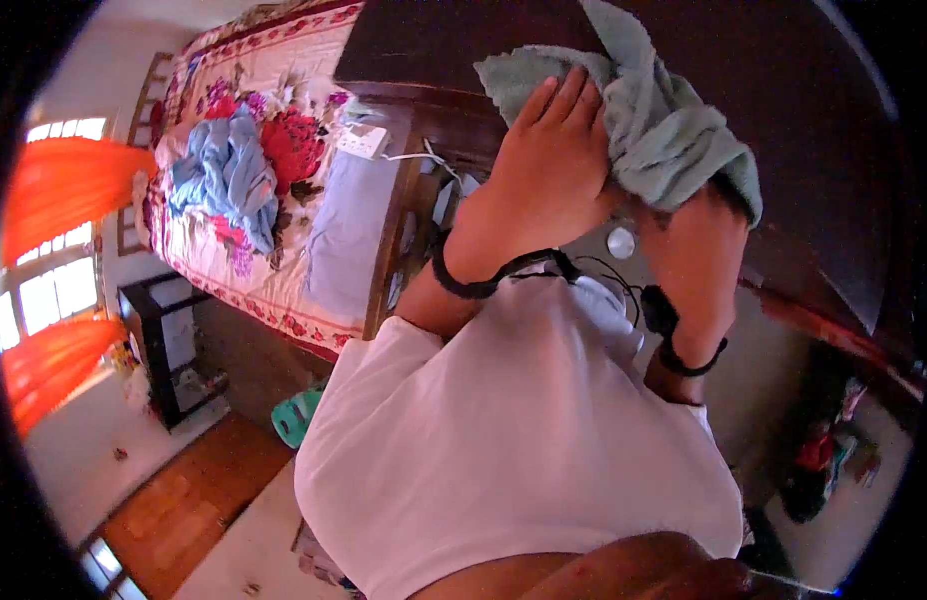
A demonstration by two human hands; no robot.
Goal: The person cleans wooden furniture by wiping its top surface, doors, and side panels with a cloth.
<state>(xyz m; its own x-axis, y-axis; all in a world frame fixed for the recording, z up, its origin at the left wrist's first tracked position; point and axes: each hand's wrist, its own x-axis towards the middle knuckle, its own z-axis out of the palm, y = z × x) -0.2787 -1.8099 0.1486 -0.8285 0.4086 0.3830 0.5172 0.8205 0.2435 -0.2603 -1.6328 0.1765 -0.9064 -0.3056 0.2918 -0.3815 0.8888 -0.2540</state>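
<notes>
A grey-green cloth (pixel 674 130), soft like a towel, lies bunched and folded over a dark wooden surface (pixel 434 40). My left hand (pixel 559 150) rests flat on its left part, fingers stretched out towards the far side. On the right, the cloth drapes over my right hand (pixel 694 230); only the back of that hand near the wrist shows, and its fingers are hidden beneath the folds. Black bands circle both wrists.
Left of the dark furniture stands a bed (pixel 324 60) with a flowered sheet, holding crumpled blue clothing (pixel 224 175). A white power strip (pixel 364 141) and its cable lie near the furniture's edge. Orange curtains (pixel 74 195) hang at the window. A green object (pixel 296 418) is on the floor.
</notes>
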